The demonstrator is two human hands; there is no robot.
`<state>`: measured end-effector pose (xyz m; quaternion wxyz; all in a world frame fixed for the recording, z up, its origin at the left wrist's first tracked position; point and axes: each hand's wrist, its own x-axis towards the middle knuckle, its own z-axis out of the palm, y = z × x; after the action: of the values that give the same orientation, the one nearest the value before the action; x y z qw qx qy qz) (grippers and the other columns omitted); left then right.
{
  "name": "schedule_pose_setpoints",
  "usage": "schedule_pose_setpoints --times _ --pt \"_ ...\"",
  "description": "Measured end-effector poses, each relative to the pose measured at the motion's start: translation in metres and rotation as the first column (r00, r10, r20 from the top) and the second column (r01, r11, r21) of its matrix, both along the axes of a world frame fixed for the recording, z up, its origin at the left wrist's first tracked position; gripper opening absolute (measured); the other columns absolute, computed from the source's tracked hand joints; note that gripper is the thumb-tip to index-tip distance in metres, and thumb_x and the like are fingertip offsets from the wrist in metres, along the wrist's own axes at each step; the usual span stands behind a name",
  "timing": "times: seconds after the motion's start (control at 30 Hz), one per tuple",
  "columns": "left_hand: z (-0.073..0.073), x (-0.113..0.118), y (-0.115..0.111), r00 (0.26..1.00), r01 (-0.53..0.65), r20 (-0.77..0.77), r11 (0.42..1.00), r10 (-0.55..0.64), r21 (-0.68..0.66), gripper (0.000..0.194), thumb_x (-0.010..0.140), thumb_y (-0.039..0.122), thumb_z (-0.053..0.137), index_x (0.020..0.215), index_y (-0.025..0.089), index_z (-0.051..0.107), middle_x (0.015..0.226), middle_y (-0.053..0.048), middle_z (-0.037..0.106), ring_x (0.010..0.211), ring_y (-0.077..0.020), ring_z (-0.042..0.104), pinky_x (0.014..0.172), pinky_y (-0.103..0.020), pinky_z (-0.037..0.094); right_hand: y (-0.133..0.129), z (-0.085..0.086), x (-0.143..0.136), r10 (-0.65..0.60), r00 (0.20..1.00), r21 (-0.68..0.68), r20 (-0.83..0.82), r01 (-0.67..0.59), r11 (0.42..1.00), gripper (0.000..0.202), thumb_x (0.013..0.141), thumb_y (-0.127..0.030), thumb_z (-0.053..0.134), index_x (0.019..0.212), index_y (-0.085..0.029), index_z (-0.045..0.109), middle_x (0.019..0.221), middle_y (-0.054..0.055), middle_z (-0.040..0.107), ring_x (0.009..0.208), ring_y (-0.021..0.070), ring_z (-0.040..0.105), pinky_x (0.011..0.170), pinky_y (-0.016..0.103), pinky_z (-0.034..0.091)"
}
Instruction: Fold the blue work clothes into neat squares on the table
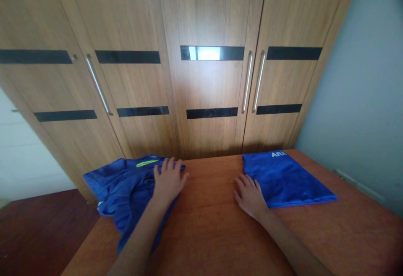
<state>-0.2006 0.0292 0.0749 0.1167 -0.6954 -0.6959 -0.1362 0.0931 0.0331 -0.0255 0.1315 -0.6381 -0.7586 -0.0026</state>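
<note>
The folded blue garment (288,181) lies flat on the worktop (208,213), with white lettering (278,154) along its far edge. Just beside its left edge is the right hand (251,195), palm down, fingers loosely curved and slightly parted, pinching nothing; whether it touches the cloth I cannot tell. Well apart to the left of the folded garment, a crumpled blue garment (126,188) with a lime-yellow stripe (147,163) lies in a loose heap. The left hand (169,181) is over that heap's right side, fingers spread; contact is unclear. Behind the folded garment stands a wood-grain wardrobe (214,87); to its right is a pale wall (352,91).
</note>
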Motion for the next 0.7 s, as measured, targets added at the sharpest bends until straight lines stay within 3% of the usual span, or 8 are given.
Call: schedule_pose_setpoints --times 0.07,0.17,0.3,0.4,0.5,0.7 --pt "0.005 -0.046 0.002 0.987 -0.158 -0.004 0.987 0.159 0.038 0.06 0.085 0.053 0.041 0.134 0.019 0.045 0.147 -0.016 0.036 0.138 -0.0393 0.021 0.104 -0.066 0.017 -0.006 -0.003 -0.011 0.035 0.999 0.004 -0.002 -0.035 0.999 0.05 0.088 -0.031 0.038 0.135 -0.018 0.049 0.145 0.011 0.041 0.135 0.0287 0.032 0.11 0.05 0.018" --pt "-0.007 -0.102 0.005 0.946 -0.321 0.034 0.945 0.323 -0.058 0.074 0.08 0.064 0.043 0.137 0.017 0.042 0.148 -0.02 0.032 0.134 -0.0436 0.026 0.098 -0.065 0.028 -0.008 -0.007 -0.013 0.049 0.999 0.016 -0.009 -0.049 0.999 0.049 0.089 -0.031 0.037 0.135 -0.017 0.049 0.145 0.012 0.042 0.134 0.0285 0.033 0.111 0.05 0.016" --pt "-0.039 -0.132 0.006 0.957 -0.256 0.09 0.947 0.277 -0.194 0.078 0.081 0.064 0.039 0.142 0.016 0.034 0.143 -0.019 0.04 0.129 -0.0378 0.039 0.098 -0.051 0.036 -0.007 -0.009 -0.009 0.05 0.998 0.033 -0.021 -0.05 0.998 0.048 0.089 -0.031 0.037 0.133 -0.018 0.05 0.145 0.012 0.043 0.134 0.0282 0.034 0.111 0.049 0.016" --pt "-0.05 -0.129 0.003 0.972 -0.205 0.083 0.964 0.222 -0.168 0.071 0.084 0.057 0.039 0.143 0.016 0.033 0.139 -0.016 0.044 0.123 -0.0351 0.045 0.097 -0.046 0.038 -0.007 -0.008 -0.009 0.051 0.998 0.038 -0.022 -0.05 0.998 0.048 0.089 -0.031 0.037 0.133 -0.018 0.051 0.145 0.012 0.043 0.134 0.0281 0.034 0.111 0.049 0.018" --pt "-0.051 -0.113 -0.002 0.979 -0.178 0.07 0.972 0.19 -0.151 0.066 0.085 0.053 0.039 0.141 0.018 0.035 0.136 -0.014 0.047 0.119 -0.0353 0.048 0.093 -0.045 0.041 -0.008 -0.008 -0.009 0.051 0.999 0.042 -0.018 -0.05 0.998 0.048 0.089 -0.031 0.036 0.133 -0.017 0.051 0.145 0.012 0.042 0.134 0.0275 0.035 0.111 0.049 0.019" --pt "-0.052 -0.047 -0.013 0.989 -0.043 0.137 0.994 0.056 -0.1 0.058 0.083 0.044 0.048 0.136 0.022 0.04 0.13 -0.01 0.051 0.115 -0.0298 0.049 0.093 -0.04 0.04 -0.005 -0.013 -0.004 0.07 0.994 0.035 -0.078 -0.068 0.997 0.048 0.089 -0.034 0.041 0.132 -0.018 0.053 0.145 0.01 0.043 0.135 0.0271 0.035 0.112 0.047 0.022"
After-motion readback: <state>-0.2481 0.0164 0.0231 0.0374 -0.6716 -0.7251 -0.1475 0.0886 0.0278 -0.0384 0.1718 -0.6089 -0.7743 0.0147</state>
